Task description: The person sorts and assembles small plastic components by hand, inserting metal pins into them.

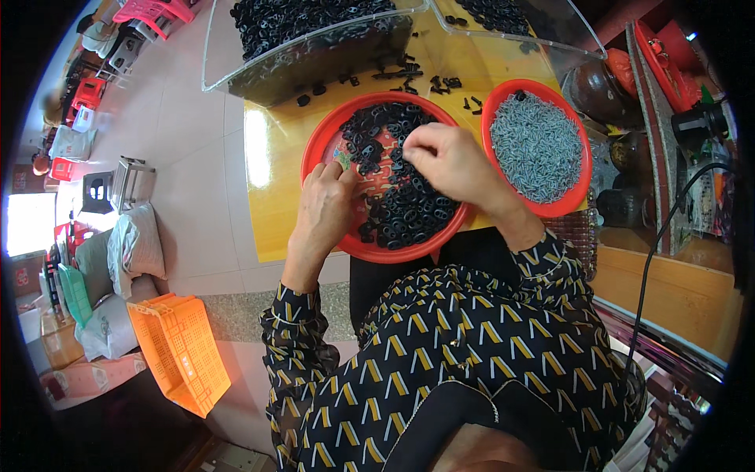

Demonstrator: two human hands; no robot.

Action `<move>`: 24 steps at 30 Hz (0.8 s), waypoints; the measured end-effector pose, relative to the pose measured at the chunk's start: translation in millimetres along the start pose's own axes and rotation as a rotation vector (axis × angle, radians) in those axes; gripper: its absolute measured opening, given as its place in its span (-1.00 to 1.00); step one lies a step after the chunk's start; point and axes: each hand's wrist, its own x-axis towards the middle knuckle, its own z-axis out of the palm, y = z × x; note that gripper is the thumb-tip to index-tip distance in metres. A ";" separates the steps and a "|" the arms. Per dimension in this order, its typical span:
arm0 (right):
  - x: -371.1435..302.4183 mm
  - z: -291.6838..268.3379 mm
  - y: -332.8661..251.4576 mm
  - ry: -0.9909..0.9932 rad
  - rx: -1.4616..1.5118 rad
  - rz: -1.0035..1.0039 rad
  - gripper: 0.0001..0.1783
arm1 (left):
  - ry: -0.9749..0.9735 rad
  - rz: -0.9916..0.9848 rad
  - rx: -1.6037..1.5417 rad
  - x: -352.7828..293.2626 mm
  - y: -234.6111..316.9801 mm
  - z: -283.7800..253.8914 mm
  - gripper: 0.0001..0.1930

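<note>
A round red tray (314, 149) with a patterned bottom lies in front of me, strewn with small black oval plastic parts with holes (405, 216). My left hand (326, 200) is at the tray's left side, its fingers curled and closed; whatever they hold is hidden. Above the parts on the right side, my right hand (452, 161) has thumb and fingertips pinched together, and anything between them is too small to make out. To its right stands a second red tray (586, 149) full of small silvery screws (539, 149), with one black piece on top.
Clear plastic bins, one on the left (314, 59) and one on the right (550, 23), hold many black parts at the table's far side. Loose black pieces (405, 72) lie on the yellow table (275, 228). An orange crate (181, 354) sits at lower left; a black cable (649, 252) hangs at right.
</note>
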 end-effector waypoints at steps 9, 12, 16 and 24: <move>3.6 48.7 18.1 -0.036 -0.651 -0.219 -0.88 | 0.064 0.033 -0.109 4.1 -4.0 12.9 -0.87; 7.3 53.1 15.7 -0.066 -0.699 -0.175 -0.87 | 0.121 0.038 -0.177 -0.9 -3.2 11.7 -0.87; 11.2 56.4 13.2 -0.107 -0.701 -0.103 -0.85 | 0.163 0.043 -0.254 -6.4 -2.6 11.7 -0.86; 15.6 56.9 7.5 -0.179 -0.708 -0.026 -0.75 | 0.218 0.039 -0.319 -10.8 1.5 12.1 -0.84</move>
